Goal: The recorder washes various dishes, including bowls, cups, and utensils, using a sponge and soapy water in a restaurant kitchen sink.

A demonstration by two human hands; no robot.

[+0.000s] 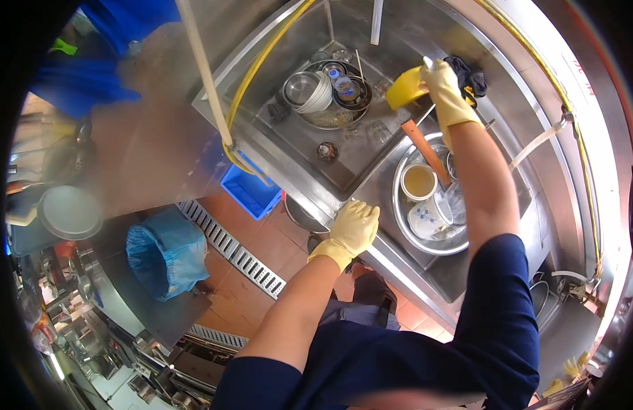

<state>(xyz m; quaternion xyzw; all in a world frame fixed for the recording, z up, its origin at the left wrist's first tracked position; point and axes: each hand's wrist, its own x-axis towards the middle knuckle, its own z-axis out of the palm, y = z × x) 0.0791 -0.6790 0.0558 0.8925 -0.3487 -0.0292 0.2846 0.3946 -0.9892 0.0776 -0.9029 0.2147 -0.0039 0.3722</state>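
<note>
My right hand (pixel 442 84), in a pale yellow rubber glove, reaches over the sink divider and grips a yellow plastic vessel (pixel 406 88). Something small and white (pixel 428 62) shows at its fingertips; what it is I cannot tell. My left hand (pixel 353 225), gloved alike, is curled over the steel sink's front rim (pixel 311 197). In the near basin, a round metal bowl (pixel 398 225) holds a tub of yellowish liquid (pixel 419 182), a white flower-patterned cup (pixel 428 218) and a wooden handle (pixel 425 148). My right forearm hides part of this bowl.
The far basin holds stacked white bowls (pixel 319 97), a metal bowl (pixel 300 88), glasses (pixel 380 132) and a small debris-filled dish (pixel 327 152). Dark cloths (pixel 465 77) lie behind my right hand. A yellow hose (pixel 252 72), blue crate (pixel 252 189) and blue-lined bin (pixel 181 253) are at left.
</note>
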